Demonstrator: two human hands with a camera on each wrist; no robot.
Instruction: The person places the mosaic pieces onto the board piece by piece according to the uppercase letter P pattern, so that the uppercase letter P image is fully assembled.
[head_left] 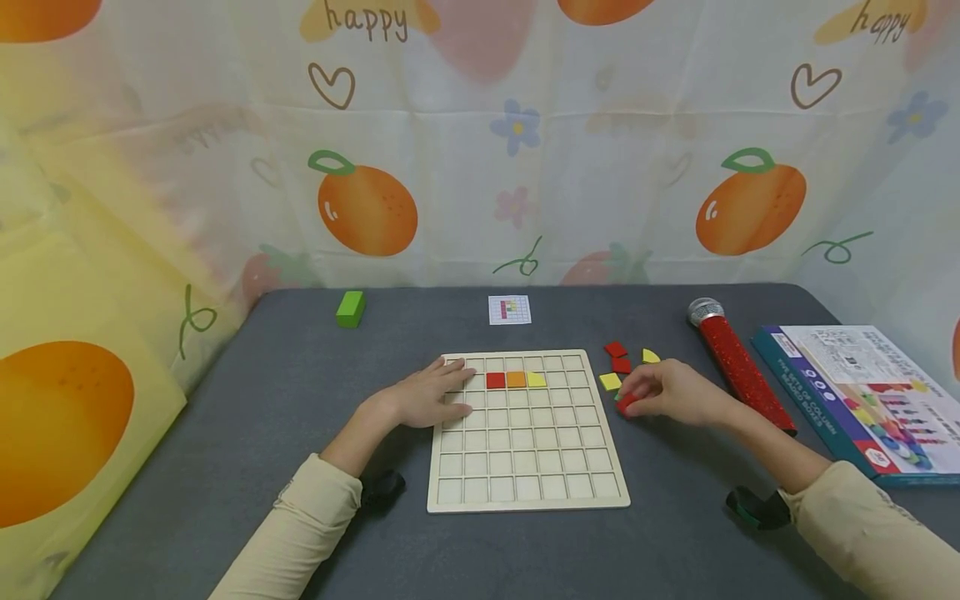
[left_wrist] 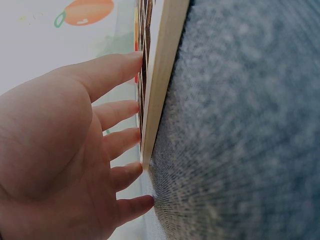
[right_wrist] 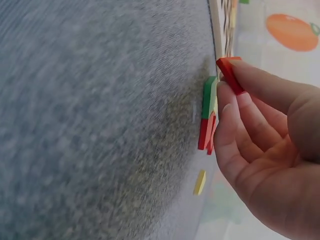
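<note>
A pale wooden grid board (head_left: 528,504) lies on the table with a red tile (head_left: 496,381), an orange tile (head_left: 516,379) and a yellow tile (head_left: 536,379) side by side in one row near its far edge. My left hand (head_left: 423,396) rests on the board's left edge, fingers spread and fairly straight. Between thumb and fingers, my right hand (head_left: 678,393) pinches a small red tile (right_wrist: 229,75) just right of the board. Loose near that hand are red tiles (head_left: 621,365), a yellow tile (head_left: 610,382), a yellow rounded piece (head_left: 649,356) and a green piece (right_wrist: 207,100).
A red glittery microphone (head_left: 738,362) lies to the right, beside a blue flat box (head_left: 862,400). At the back are a small card with a coloured grid (head_left: 510,310) and a green block (head_left: 350,308). A fruit-print curtain (head_left: 450,167) hangs behind the grey table (head_left: 247,392).
</note>
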